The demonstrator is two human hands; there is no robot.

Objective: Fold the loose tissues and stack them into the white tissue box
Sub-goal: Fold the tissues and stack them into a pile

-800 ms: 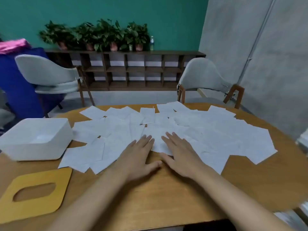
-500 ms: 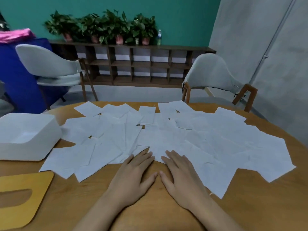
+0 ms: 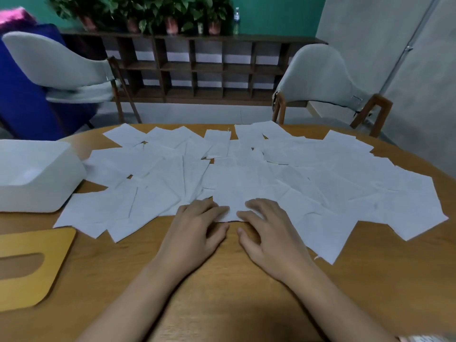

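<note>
Because the thin white paper tissues (image 3: 246, 174) lie overlapped in one wide fan across the round wooden desk (image 3: 222, 304), lifting one could drag its neighbours along. The left hand (image 3: 195, 233) and the right hand (image 3: 276, 235) sit side by side at the near edge of the fan, fingers bent, with their tips on the corner of the nearest central sheet. Whether either hand actually pinches the paper, I cannot tell. A quick pull may make the sheets lying over it slide, crumple or slip toward the desk's rim, and such soft paper may tear under pressing fingertips. A fold begun on a skewed sheet would likely come out uneven and stack poorly. The open white round-cornered tissue box (image 3: 49, 183) sits at the left, just beside the fan; what it holds I cannot make out. A flat yellow lid with an oval slot (image 3: 54, 243) lies nearer, apart from both hands.
</note>
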